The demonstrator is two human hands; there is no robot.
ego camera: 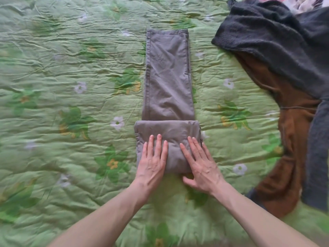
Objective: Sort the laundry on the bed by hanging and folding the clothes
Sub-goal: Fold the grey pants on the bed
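Note:
Grey trousers (168, 77) lie lengthwise on the green flowered bedspread (62, 72), legs laid together and pointing away from me. Their near end is folded over into a thick bundle (167, 129). My left hand (153, 163) rests flat on the left part of that bundle, fingers spread. My right hand (199, 166) presses flat on its right part, with the thumb at the bundle's near edge. Neither hand grips the cloth.
A heap of clothes lies at the right: a dark grey knitted sweater (263, 32) on top, a brown garment (292, 139) beneath it, and a blue-grey piece (318, 157) at the far right edge. A flowered fabric (302, 2) shows at the top right corner.

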